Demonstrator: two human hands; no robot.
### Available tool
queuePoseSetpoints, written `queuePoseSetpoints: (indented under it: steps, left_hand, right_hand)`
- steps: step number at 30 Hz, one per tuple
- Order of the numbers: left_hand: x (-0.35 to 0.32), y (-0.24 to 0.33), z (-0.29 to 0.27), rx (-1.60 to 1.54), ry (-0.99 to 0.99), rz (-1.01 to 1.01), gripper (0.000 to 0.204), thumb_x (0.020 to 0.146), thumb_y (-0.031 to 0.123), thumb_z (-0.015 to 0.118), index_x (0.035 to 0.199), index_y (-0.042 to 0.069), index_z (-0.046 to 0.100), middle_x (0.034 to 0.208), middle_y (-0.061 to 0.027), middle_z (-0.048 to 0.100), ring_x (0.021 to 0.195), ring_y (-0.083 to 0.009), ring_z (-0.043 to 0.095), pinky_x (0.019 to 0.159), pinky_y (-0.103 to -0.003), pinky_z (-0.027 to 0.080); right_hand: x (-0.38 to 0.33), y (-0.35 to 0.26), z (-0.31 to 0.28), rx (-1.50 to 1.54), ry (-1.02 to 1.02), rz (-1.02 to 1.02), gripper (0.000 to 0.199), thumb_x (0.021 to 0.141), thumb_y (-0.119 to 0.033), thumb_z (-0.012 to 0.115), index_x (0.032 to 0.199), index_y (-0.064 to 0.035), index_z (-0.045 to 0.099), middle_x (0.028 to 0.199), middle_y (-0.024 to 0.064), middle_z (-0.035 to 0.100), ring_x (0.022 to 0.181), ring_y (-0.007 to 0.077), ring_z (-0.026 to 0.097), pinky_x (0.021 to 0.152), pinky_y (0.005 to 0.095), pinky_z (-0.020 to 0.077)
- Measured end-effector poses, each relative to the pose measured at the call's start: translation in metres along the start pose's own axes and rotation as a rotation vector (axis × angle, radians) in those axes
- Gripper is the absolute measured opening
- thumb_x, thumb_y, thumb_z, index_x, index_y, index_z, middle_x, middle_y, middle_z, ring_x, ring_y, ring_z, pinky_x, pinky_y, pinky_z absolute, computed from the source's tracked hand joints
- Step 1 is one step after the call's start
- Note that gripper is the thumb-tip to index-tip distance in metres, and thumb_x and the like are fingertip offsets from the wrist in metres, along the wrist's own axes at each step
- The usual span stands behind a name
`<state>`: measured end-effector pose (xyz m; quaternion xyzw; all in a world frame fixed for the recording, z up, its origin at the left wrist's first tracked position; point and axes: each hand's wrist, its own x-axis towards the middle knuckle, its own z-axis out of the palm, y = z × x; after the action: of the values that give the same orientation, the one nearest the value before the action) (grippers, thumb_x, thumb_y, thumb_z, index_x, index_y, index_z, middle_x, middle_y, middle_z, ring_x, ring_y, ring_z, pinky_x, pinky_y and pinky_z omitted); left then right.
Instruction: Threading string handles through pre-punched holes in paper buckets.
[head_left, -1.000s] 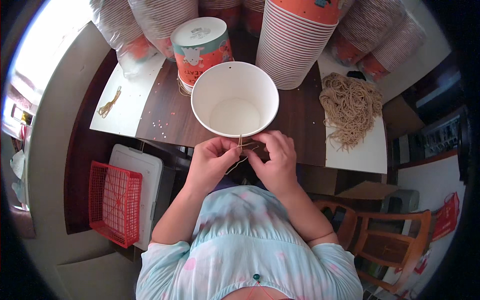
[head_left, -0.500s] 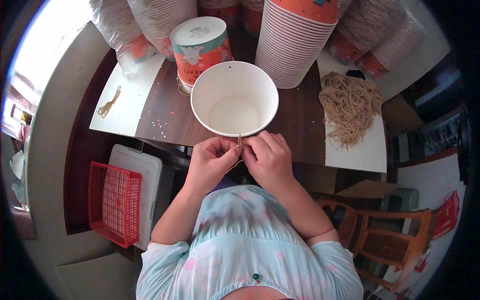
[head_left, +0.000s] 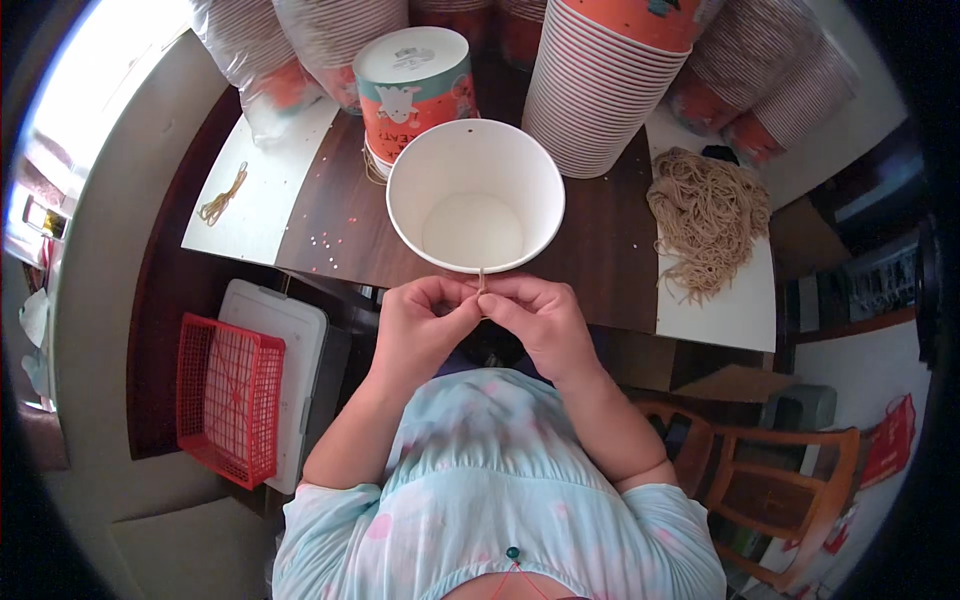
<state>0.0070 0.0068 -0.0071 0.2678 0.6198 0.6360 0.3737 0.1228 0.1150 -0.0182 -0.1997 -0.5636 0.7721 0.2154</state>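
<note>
A large white paper bucket (head_left: 475, 215) stands at the table's near edge with its mouth facing me. One small hole shows near its far rim. From the near rim a thin tan cord (head_left: 482, 281) runs down between my hands. My left hand (head_left: 432, 312) pinches the cord between thumb and fingertips. Close against it, my right hand (head_left: 540, 318) is closed on the cord too, its thumb tip touching the left fingers. Whatever knot or loop lies between the fingertips is mostly hidden.
Behind stands an upside-down orange and teal bucket (head_left: 415, 95) with cord by its base. A tall stack of buckets (head_left: 600, 95) is right of it. A heap of tan cords (head_left: 712, 215) lies on the right, a small cord bundle (head_left: 224, 195) on the left. A red basket (head_left: 232, 400) sits lower left.
My right hand has turned, its thumb and fingers now pinching together against the left. The loose cord end that hung below my fingers no longer shows. The view has shifted slightly.
</note>
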Motion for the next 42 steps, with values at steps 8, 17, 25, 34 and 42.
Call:
queuePoseSetpoints:
  steps: [8, 17, 25, 34, 42]
  left_hand:
    - [-0.001, -0.003, 0.006, -0.004, 0.085, 0.033, 0.01, 0.084, 0.004, 0.063, 0.085, -0.005, 0.063, 0.077, -0.0053, 0.065, 0.066, -0.0081, 0.059, 0.061, -0.02, 0.048]
    - [0.001, -0.007, 0.012, -0.193, 0.102, 0.028, 0.01, 0.085, 0.004, 0.061, 0.083, -0.006, 0.062, 0.076, -0.0067, 0.065, 0.067, -0.0088, 0.06, 0.061, -0.022, 0.05]
    - [-0.001, -0.017, 0.016, -0.181, 0.057, 0.073, 0.011, 0.087, 0.005, 0.061, 0.089, -0.005, 0.063, 0.085, -0.008, 0.066, 0.074, -0.0116, 0.062, 0.069, -0.023, 0.05]
    - [0.003, -0.013, 0.012, -0.414, -0.133, -0.011, 0.009, 0.085, 0.003, 0.06, 0.087, -0.004, 0.064, 0.078, -0.004, 0.065, 0.072, -0.0068, 0.058, 0.064, -0.019, 0.044]
    - [0.007, -0.015, 0.009, -0.298, -0.004, 0.091, 0.009, 0.087, 0.0, 0.056, 0.091, -0.006, 0.062, 0.08, -0.0057, 0.066, 0.072, -0.0096, 0.06, 0.067, -0.023, 0.05]
  right_hand:
    - [0.004, 0.013, -0.002, 0.418, 0.029, 0.135, 0.014, 0.087, -0.015, 0.06, 0.096, -0.0055, 0.065, 0.088, 0.0013, 0.065, 0.078, 0.0084, 0.058, 0.074, 0.0234, 0.0455]
    - [0.01, 0.013, -0.003, 0.694, -0.102, 0.382, 0.013, 0.083, -0.02, 0.055, 0.09, -0.0107, 0.061, 0.088, -0.0003, 0.063, 0.08, 0.0109, 0.057, 0.069, 0.0265, 0.041]
    - [0.012, 0.017, -0.008, 0.528, 0.008, 0.352, 0.014, 0.077, -0.019, 0.057, 0.086, -0.0091, 0.062, 0.082, -0.0004, 0.062, 0.071, 0.0108, 0.055, 0.065, 0.0248, 0.0413]
    - [0.01, 0.014, -0.007, 0.4, 0.094, 0.226, 0.013, 0.08, -0.016, 0.057, 0.089, -0.0085, 0.064, 0.079, -0.0017, 0.063, 0.07, 0.0073, 0.054, 0.063, 0.0225, 0.041]
    - [0.008, 0.008, -0.004, 0.432, -0.003, 0.226, 0.013, 0.086, -0.019, 0.058, 0.09, -0.0076, 0.063, 0.078, -0.0025, 0.059, 0.069, 0.0063, 0.051, 0.063, 0.0213, 0.0395]
